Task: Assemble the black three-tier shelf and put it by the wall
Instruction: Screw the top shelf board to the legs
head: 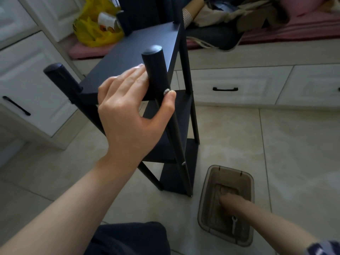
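The black three-tier shelf [132,57] stands upright on the tiled floor in front of me. My left hand [132,111] rests on its top board with straight fingers beside the near right post [156,70]. The thumb presses a silver screw [166,91] on that post's front. A second screw [183,163] sits lower on the same post. My right hand [230,201] reaches down into a translucent brown plastic bin [206,183] on the floor to the shelf's right; its fingers are blurred. A small silver wrench [234,223] lies in the bin by my forearm.
White cabinets with black drawer handles [225,88] run along the left and behind the shelf. A yellow bag [92,30] and a pile of clothes on a pink cushion [294,28] lie on the bench above them. My knee [132,238] is at the bottom edge.
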`<state>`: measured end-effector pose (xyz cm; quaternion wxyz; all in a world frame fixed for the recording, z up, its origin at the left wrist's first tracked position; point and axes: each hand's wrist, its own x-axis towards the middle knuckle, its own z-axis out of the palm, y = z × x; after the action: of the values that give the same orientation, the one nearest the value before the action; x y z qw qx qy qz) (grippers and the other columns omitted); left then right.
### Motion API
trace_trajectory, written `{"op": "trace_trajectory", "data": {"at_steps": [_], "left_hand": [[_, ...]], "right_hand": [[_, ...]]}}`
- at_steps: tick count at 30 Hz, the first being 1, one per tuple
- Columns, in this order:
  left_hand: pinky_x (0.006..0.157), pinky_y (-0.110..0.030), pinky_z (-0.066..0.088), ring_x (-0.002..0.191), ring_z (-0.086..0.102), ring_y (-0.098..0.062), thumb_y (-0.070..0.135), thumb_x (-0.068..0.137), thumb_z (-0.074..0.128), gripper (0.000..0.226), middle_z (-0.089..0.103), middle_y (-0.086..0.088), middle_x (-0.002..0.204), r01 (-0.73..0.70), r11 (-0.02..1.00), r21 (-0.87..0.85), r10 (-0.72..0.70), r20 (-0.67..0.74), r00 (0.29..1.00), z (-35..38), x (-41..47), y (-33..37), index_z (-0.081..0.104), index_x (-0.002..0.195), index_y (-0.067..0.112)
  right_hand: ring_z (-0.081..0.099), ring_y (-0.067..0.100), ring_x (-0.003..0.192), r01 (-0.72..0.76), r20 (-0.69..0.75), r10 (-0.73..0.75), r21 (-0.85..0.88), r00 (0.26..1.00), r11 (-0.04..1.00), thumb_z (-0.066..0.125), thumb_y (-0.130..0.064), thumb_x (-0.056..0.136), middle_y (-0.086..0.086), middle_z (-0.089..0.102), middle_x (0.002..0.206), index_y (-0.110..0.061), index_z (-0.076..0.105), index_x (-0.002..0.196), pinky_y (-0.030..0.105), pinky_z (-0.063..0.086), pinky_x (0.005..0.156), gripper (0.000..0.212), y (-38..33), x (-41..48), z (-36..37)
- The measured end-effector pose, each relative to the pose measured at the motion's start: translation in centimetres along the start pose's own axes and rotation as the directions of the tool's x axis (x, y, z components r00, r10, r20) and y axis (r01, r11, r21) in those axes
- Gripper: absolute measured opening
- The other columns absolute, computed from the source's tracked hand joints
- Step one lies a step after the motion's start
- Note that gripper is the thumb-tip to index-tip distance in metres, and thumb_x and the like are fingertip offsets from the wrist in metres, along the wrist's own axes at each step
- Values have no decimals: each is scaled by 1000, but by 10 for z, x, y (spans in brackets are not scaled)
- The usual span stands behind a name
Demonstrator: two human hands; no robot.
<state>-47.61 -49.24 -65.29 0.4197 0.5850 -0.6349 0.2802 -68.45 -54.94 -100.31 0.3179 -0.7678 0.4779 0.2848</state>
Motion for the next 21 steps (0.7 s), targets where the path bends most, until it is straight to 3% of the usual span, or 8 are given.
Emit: {"op": "trace_trajectory", "data": {"at_steps": [6, 14, 18, 21], "left_hand": [[103, -44, 43, 115, 66, -22, 34, 96, 61, 36, 73, -7, 115, 5, 1000, 4, -5, -5, 1000, 0, -1, 1, 75, 108, 4], [104, -44, 43, 115, 66, -22, 33, 95, 62, 34, 73, -6, 114, 25, 1000, -9, -25, 17, 1000, -1, 1, 3, 74, 109, 4], [104, -45, 43, 116, 65, -22, 33, 95, 62, 34, 73, -6, 115, 32, 999, -17, -31, 25, 999, -1, 0, 4, 74, 109, 4], [105, -46, 42, 117, 65, -21, 34, 95, 62, 35, 73, -5, 116, 39, 999, -34, -38, 37, 999, -1, 1, 5, 74, 111, 5]], "right_hand": [[56, 37, 122, 57, -31, -65, -205, 997, 977, 36, -9, 103, 22, 56, 134, 2, 51, 134, 48, 48, 98, 35, -2, 10, 30], [59, 37, 119, 94, -67, -115, -261, 991, 961, 32, -8, 104, 23, 58, 131, 4, 52, 133, 49, 49, 97, 37, 9, 19, 44], [57, 36, 122, 94, -77, -109, -175, 991, 980, 31, -10, 105, 22, 53, 137, 1, 50, 136, 50, 46, 100, 39, 24, 24, 37], [55, 30, 125, 109, -53, -120, -169, 991, 980, 31, -15, 106, 17, 52, 140, -4, 50, 138, 42, 44, 106, 39, 37, 27, 22]]}}
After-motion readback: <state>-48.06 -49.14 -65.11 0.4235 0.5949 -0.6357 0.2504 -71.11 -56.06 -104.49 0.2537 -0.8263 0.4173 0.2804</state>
